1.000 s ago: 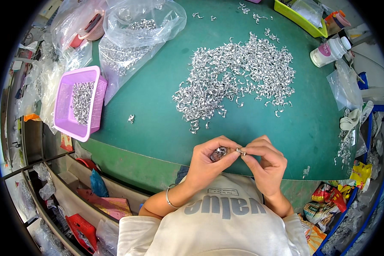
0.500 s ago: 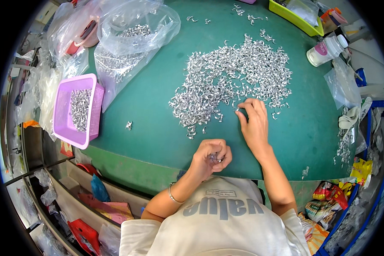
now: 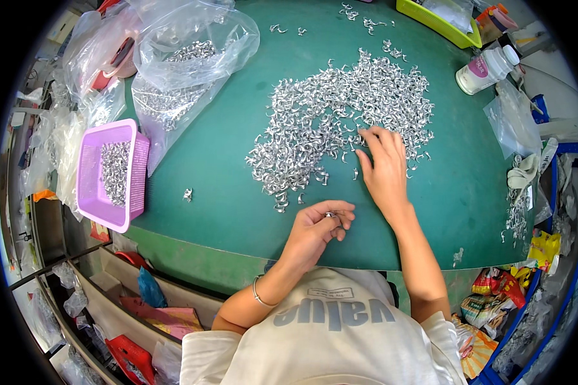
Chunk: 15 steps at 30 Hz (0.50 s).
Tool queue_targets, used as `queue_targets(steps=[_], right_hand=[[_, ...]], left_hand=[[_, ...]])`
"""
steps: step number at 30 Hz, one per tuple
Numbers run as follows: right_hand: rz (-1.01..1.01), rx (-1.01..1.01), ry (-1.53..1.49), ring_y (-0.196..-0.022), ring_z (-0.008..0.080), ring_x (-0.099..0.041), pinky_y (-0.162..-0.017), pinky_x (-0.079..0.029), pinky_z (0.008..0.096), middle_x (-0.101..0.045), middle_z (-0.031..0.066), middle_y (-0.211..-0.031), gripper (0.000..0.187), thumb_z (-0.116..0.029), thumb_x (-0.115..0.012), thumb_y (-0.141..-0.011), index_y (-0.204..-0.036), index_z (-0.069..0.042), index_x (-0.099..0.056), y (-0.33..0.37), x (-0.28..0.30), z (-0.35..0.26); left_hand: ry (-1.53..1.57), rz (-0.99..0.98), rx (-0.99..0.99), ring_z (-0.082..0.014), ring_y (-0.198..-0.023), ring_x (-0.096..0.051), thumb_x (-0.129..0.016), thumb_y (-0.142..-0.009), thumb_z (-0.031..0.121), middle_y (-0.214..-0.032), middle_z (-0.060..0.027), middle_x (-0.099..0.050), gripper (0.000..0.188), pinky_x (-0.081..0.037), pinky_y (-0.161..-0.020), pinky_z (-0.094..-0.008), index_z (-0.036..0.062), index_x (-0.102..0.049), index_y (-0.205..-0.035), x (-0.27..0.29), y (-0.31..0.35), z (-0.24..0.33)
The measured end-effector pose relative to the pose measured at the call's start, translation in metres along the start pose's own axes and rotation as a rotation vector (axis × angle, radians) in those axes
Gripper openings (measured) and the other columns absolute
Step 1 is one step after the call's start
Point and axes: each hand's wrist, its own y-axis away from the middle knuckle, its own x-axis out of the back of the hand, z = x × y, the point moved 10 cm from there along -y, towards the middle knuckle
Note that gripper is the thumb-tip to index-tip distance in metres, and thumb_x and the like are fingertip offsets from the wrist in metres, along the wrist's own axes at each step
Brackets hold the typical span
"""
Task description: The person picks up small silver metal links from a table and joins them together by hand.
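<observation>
A broad heap of small curved silvery metal pieces (image 3: 392, 96) covers the middle of the green table (image 3: 212, 192). At the heap's near edge is my right hand (image 3: 386, 173), thumb and fingertips apart among the outermost pieces. I see nothing held between them. Closer to my body, my left hand (image 3: 309, 236) is curled with its fingers bent inward. A few shiny metal pieces (image 3: 330, 215) show between its thumb and forefinger; the rest of what it holds is hidden by the fingers.
To the left stand a purple basket (image 3: 135, 186) with metal pieces inside and a clear plastic bag (image 3: 231, 54) of more. Toward the far right are a yellow-green tray (image 3: 440, 27) and a white bottle (image 3: 488, 70). A small cluster of pieces (image 3: 187, 194) lies near the basket.
My right hand's thumb and forefinger have parted, and a loose piece lies near the thumb. The left hand has loosened and its forefinger is straighter. The view has shifted slightly.
</observation>
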Motion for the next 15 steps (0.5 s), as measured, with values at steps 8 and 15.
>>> queue_targets(steps=[8, 15], right_hand=[[0.007, 0.054, -0.073, -0.077, 0.0215, -0.050, -0.071, -0.038, 0.0317, -0.057, 0.0045, -0.082, 0.010, -0.002, -0.060, -0.074, -0.084, -0.002, -0.060, 0.012, 0.012, -0.003], [-0.207, -0.912, -1.521, -0.073, 0.0108, -0.053, -0.068, -0.042, 0.0238, -0.061, 0.0082, -0.084, 0.014, -0.006, -0.052, -0.085, -0.094, 0.002, -0.058, 0.084, -0.021, 0.008]], left_hand=[[0.046, 0.015, 0.060, -0.0072, -0.063, -0.044, -0.051, -0.084, 0.006, -0.077, -0.0024, -0.053, 0.017, -0.033, -0.049, -0.0198, -0.0012, -0.058, -0.098, 0.002, 0.002, 0.000], [-0.112, 0.092, -0.157, -0.0023, -0.057, -0.039, -0.059, -0.080, 0.003, -0.075, 0.0006, -0.052, 0.019, -0.029, -0.047, -0.0164, -0.0008, -0.058, -0.099, -0.003, 0.000, 0.020]])
